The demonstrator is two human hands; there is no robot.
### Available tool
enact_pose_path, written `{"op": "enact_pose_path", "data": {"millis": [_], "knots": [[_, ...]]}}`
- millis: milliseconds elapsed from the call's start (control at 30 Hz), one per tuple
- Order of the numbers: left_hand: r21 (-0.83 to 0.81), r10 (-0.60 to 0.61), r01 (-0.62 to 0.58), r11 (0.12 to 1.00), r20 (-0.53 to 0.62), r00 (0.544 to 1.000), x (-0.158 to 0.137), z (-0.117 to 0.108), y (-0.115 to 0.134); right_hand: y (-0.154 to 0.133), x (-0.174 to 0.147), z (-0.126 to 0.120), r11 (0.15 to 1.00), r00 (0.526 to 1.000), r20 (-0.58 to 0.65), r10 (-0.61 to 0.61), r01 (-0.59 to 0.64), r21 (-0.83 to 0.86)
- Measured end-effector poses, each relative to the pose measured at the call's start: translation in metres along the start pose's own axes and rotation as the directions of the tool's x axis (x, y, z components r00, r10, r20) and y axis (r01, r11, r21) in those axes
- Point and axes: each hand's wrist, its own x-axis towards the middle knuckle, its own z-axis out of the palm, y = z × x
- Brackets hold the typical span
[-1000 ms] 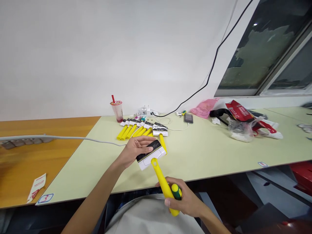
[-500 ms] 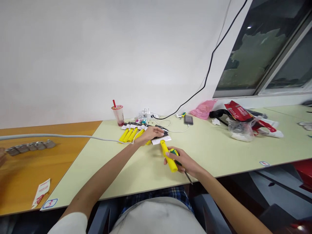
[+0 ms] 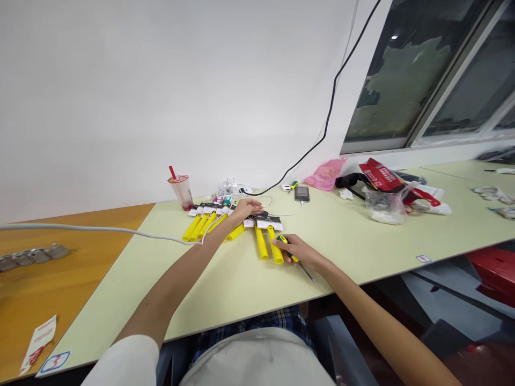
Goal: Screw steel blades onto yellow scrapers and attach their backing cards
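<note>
In the head view, my right hand (image 3: 296,251) is closed around a screwdriver (image 3: 284,239) with a green and yellow handle, its metal shaft pointing down toward me. My right thumb and fingers also touch a yellow tubular handle (image 3: 276,252) lying on the table. A second yellow handle (image 3: 261,245) lies just left of it. Both run up to dark heads with printed cards (image 3: 270,222). Stretched out, the fingers of my left hand (image 3: 246,208) rest over or just above these heads; exact contact is unclear. Several more yellow-handled tools (image 3: 197,228) lie in a row to the left, partly behind my left forearm.
A cup with a red straw (image 3: 183,193) stands by the wall. Near it are a white power strip (image 3: 228,187), cables and a small device with a screen (image 3: 302,193). Plastic bags (image 3: 384,206) lie on the right. A grey cable (image 3: 120,229) crosses on the left.
The yellow handle in my right hand has come down onto the table, beside another one now visible. My left hand's fingers have straightened. The view has turned slightly right.
</note>
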Motion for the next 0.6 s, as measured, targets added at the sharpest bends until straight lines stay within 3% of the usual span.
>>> {"op": "enact_pose_path", "data": {"millis": [133,300,433,533,600], "knots": [[0.074,0.107,-0.108,0.991,0.011,0.994,-0.017,-0.007,0.002,0.002,-0.001,0.004,0.996,1.000,-0.008,-0.006,0.005,-0.088],[0.200,0.231,-0.241,0.950,0.073,0.970,-0.061,-0.025,0.010,-0.005,0.000,0.005,0.966,1.000,-0.009,-0.020,0.017,-0.256],[0.427,0.370,-0.394,0.814,0.142,0.918,-0.103,-0.044,0.013,-0.009,0.005,-0.007,0.946,0.998,0.030,-0.061,0.068,-0.315],[0.527,0.400,-0.410,0.744,0.141,0.906,-0.128,-0.062,0.011,-0.014,0.016,-0.032,0.964,0.995,-0.004,-0.095,0.091,-0.252],[0.577,0.410,-0.417,0.702,0.151,0.900,-0.140,-0.074,0.007,-0.021,0.029,-0.054,0.991,0.984,-0.121,-0.130,0.127,-0.034]]}}
